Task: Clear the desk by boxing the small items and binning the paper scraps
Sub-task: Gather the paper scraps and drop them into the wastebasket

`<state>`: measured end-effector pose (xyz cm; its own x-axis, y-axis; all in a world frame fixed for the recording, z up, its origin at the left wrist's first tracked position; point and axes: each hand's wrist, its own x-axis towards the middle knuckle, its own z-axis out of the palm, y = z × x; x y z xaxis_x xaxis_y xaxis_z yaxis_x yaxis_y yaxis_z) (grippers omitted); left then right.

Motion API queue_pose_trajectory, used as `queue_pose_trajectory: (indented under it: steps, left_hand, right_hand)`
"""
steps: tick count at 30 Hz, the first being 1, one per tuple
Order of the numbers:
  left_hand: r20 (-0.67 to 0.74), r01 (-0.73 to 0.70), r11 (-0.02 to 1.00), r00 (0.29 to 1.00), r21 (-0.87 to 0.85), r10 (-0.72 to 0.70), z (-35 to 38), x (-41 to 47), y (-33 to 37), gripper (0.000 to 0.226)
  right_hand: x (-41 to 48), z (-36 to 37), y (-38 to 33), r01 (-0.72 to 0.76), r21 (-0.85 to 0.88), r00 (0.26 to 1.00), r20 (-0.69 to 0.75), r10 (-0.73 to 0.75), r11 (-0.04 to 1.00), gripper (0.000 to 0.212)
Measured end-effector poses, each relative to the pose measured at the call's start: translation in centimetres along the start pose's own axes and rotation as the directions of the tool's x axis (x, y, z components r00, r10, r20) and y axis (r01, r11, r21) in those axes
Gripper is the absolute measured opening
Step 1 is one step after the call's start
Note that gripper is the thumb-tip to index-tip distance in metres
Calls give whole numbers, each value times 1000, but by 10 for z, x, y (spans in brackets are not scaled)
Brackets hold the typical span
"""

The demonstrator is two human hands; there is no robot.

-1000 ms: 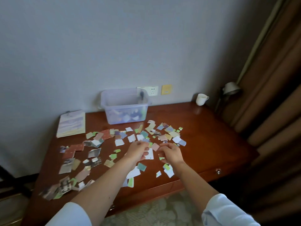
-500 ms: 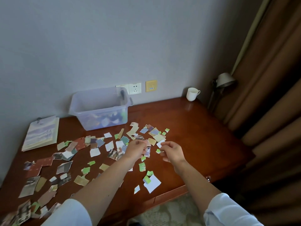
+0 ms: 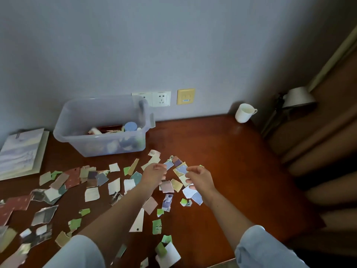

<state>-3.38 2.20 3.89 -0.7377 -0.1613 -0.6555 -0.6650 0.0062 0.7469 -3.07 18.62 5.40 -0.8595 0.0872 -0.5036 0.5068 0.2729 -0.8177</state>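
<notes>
The desk [image 3: 228, 163] is seen from above, and its left and middle are strewn with paper scraps [image 3: 92, 194], which lie torn and flat, many overlapping. The plastic box [image 3: 100, 146] is set at the back against the wall and is already loaded with small items; no bin is shown. Both hands are held low over the cluster of scraps in front of the box, near each other but apart. The left hand [image 3: 154, 174] is curled with its knuckles up, and the right hand [image 3: 201, 178] is curled with its thumb by a white scrap. Whether anything is gripped in either cannot be told.

The step is judged to be gathering scraps. The flat pieces are best swept into a heap before a handful is pinched, since thin paper on polished wood is probably hard to lift singly. Pieces near the front edge should be drawn inward so that none are knocked off.
</notes>
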Motion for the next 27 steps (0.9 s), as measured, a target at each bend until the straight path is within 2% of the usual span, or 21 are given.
queue_pose_trajectory:
  steps: [3,7,10,15,17,20,23,25,27]
  left_hand:
    - [-63,37,999,997,-34,-39,0,13,-1,15]
    - [-160,-42,999,986,-28,37,-5,26,5,20]
    - [-288,-68,997,955,30,74,-10,34,10,19]
    - [-315,-56,983,943,176,110,-21,60,13,22]
    - [-326,-39,957,936,287,136,-27,73,11,25]
    - [-331,27,857,928,515,170,-27,88,8,42]
    - [-327,105,687,923,719,201,-24,104,-1,59]
    - [-324,137,591,920,795,222,-24,111,-7,60]
    - [-321,146,547,917,824,238,-25,117,-10,51]
  right_hand:
    - [20,7,-3,-8,-52,999,34,10,999,14]
    - [54,21,-14,-3,-126,995,102,16,992,10]
    - [75,32,-25,35,-170,985,170,-6,985,14]
    - [113,57,-40,83,-228,962,273,-18,970,19]
    - [128,69,-44,130,-288,949,314,-35,949,22]
    - [151,86,-45,241,-423,928,365,-80,873,34]
    - [167,97,-45,362,-590,903,415,-113,721,39]
    - [172,103,-43,399,-634,890,442,-112,662,41]
    - [174,108,-40,410,-662,888,448,-107,627,41]
